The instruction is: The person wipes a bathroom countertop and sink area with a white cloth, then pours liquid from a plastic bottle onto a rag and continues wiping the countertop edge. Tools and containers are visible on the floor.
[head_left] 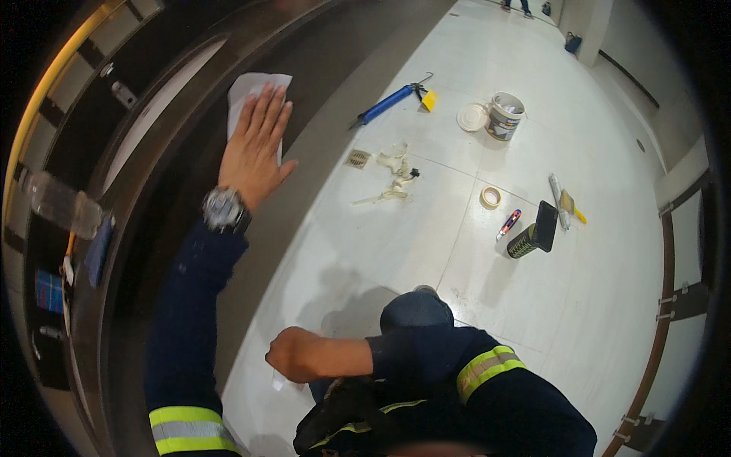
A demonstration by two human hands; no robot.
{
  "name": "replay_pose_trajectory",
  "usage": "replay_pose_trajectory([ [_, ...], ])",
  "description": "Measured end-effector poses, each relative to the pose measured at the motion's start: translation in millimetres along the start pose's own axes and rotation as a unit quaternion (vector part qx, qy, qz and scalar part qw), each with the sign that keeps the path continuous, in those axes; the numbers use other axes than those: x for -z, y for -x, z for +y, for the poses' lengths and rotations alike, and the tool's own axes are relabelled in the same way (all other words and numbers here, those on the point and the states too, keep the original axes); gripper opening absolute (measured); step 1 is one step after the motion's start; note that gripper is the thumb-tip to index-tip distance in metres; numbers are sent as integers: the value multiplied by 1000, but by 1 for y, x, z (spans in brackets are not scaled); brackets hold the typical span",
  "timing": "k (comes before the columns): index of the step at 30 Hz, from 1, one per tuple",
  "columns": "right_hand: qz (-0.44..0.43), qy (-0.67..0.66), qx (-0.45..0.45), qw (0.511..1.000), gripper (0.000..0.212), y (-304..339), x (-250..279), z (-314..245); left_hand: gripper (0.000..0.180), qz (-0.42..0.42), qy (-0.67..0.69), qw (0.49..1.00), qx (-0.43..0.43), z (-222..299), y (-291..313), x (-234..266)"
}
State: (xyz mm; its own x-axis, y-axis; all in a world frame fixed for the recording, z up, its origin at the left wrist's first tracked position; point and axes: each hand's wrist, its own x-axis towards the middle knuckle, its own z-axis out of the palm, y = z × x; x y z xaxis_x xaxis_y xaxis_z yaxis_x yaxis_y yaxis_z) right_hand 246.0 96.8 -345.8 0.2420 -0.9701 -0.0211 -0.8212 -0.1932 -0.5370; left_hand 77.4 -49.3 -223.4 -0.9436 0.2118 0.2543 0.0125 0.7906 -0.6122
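Note:
My left hand lies flat with its fingers stretched out, over a white sheet of paper or cloth. The sheet rests against a long dark brown panel at the left. A wristwatch is on that wrist. Lower down, near the foot of the panel, my right hand is closed in a fist. A small bit of white shows just below it; whether the fist holds this is hidden.
On the pale tiles lie a blue caulking gun, an open bucket, its lid, peeled strips, a tape roll, a utility knife, a dark can and a brush. A plastic bottle is left.

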Motion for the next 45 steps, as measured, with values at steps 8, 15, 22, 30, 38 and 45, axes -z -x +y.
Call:
replay_pose_trajectory([
  [8,41,5,-102,994,16,0,7,18,93,-14,8,999,-37,13,-103,-35],
  [15,6,43,-97,994,22,4,-16,36,93,17,112,992,50,7,68,18],
  [22,-1,-104,-17,994,28,60,27,-25,94,-55,10,982,178,5,254,40],
  [30,65,-109,-103,987,27,96,-5,17,96,-28,57,996,58,15,62,6],
  [38,80,-185,-267,942,26,119,2,60,95,-95,-36,989,-107,27,-97,-56],
  [45,129,-295,-425,846,34,191,-29,82,91,-56,-185,942,-274,3,-160,-111],
])
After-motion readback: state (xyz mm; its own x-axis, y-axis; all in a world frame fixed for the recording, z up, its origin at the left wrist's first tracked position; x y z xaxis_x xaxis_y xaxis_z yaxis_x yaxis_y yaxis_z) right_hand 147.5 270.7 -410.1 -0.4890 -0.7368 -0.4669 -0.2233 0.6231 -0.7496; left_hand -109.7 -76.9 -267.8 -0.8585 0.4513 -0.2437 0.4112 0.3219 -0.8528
